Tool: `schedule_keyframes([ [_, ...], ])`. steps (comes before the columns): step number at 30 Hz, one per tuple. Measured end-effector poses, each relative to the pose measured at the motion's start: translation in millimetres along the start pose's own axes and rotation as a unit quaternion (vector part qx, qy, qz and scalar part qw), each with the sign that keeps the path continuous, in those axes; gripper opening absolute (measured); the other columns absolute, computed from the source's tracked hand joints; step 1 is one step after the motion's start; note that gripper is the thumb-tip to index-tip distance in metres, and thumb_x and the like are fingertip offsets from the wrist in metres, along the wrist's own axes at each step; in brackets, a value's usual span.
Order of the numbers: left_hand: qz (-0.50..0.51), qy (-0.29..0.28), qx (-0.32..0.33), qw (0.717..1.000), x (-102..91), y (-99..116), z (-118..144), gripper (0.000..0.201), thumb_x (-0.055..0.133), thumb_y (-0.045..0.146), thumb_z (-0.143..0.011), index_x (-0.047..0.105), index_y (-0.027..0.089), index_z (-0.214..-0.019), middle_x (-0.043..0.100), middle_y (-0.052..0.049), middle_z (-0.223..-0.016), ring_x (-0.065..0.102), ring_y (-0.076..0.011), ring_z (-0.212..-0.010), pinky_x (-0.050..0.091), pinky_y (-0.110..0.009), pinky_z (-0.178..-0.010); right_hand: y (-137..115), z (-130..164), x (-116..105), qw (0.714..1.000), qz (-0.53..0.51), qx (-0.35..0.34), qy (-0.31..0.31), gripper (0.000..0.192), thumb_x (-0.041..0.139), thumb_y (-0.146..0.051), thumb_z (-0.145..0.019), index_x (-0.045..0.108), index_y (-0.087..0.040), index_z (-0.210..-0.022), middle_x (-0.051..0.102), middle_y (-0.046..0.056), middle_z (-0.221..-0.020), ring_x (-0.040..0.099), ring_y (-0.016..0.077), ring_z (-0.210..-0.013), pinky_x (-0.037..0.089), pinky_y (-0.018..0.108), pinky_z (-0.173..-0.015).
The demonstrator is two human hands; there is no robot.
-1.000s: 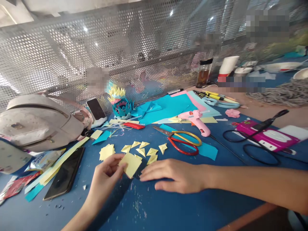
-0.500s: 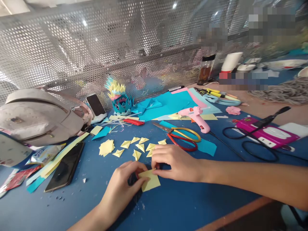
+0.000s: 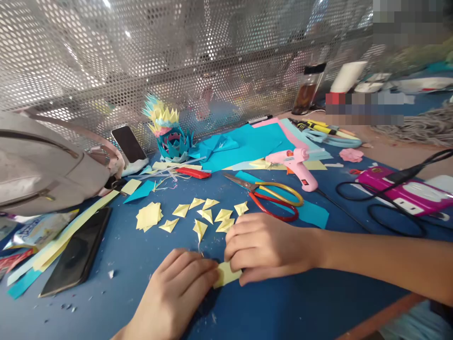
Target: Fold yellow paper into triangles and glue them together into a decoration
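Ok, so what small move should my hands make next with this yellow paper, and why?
Probably press along the yellow paper to sharpen a crease: it looks folded, your left hand and right hand are at its two ends, and the small yellow pieces beyond show creases.

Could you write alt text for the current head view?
A person's left hand and right hand touch a small yellow paper on a blue table. Beyond them lie folded yellow pieces, a yellow paper stack, scissors and a pink glue gun.
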State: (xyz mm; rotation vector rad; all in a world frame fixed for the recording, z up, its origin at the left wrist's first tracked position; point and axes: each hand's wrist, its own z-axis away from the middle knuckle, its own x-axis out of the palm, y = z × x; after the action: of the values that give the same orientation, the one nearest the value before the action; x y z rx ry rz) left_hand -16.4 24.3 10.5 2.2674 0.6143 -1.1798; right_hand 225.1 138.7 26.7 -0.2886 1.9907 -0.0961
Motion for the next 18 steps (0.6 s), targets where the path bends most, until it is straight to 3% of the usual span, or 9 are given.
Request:
schedule_keyframes([
  [4,-0.067,0.061,0.037,0.995,10.5,0,9,0.042,0.029,0.016,-0.109,0.071,0.014,-0.11,0.075,-0.005,-0.11,0.067,-0.0182,-0.102,0.044,-0.033,-0.098,1,0,2,1.0,-0.006,0.001,0.005,0.024,0.054,-0.034,-0.104,0.066,-0.017,-0.093,0.073,0.001,-0.1,0.061,0.0158,-0.093,0.04,0.032,-0.077],
  [10,-0.089,0.104,0.027,0.99,20.3,1,13,0.031,0.044,0.014,-0.105,0.074,0.018,-0.101,0.078,0.001,-0.102,0.07,-0.0149,-0.093,0.046,-0.031,-0.101,0,-1,3,1.0,-0.009,0.008,0.006,0.021,0.057,-0.034,-0.102,0.067,-0.018,-0.093,0.073,0.0,-0.1,0.06,0.0152,-0.089,0.041,0.032,-0.077],
  [18,-0.101,0.024,-0.015,0.994,9.0,7,13,0.024,0.052,0.014,-0.103,0.074,0.022,-0.107,0.078,0.005,-0.109,0.074,-0.0147,-0.096,0.055,-0.031,-0.099,3,0,6,1.0,-0.016,0.014,0.011,0.015,0.066,-0.033,-0.097,0.067,-0.018,-0.094,0.073,-0.001,-0.101,0.06,0.0142,-0.09,0.043,0.033,-0.08],
])
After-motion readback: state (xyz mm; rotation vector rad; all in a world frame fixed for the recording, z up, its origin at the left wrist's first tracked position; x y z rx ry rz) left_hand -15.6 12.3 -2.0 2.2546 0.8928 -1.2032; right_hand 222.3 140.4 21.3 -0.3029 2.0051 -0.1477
